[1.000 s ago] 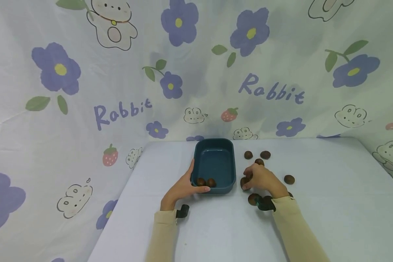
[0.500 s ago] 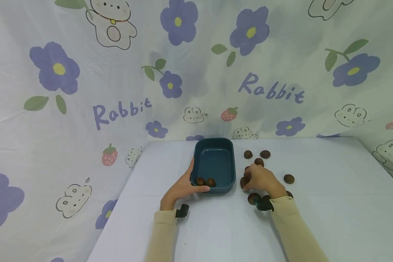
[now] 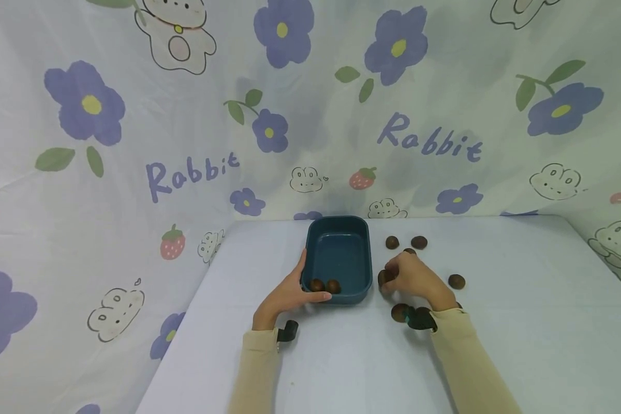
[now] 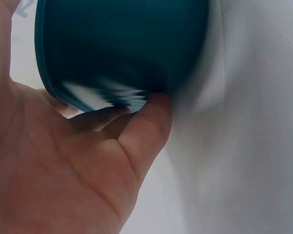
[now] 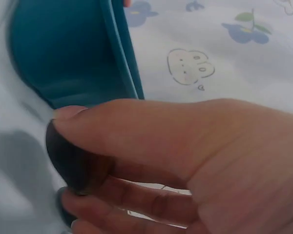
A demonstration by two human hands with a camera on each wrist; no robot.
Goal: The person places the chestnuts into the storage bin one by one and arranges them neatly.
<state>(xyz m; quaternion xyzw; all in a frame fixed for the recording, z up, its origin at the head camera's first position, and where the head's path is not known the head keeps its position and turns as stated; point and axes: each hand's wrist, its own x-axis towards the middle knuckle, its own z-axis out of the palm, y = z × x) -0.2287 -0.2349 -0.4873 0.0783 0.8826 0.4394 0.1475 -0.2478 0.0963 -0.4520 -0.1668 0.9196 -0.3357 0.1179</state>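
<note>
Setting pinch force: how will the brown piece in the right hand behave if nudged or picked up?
The brown piece could roll if nudged, given its rounded side. It's likely stiff: no dent shows where the right hand pinches it. Its smooth-looking surface might slip.

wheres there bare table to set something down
The white table is bare between the left sleeve and right sleeve, nearer than the blue container, and right of the brown pieces, up to the printed curtain. Crowded: around the right hand, where brown pieces cluster.
</note>
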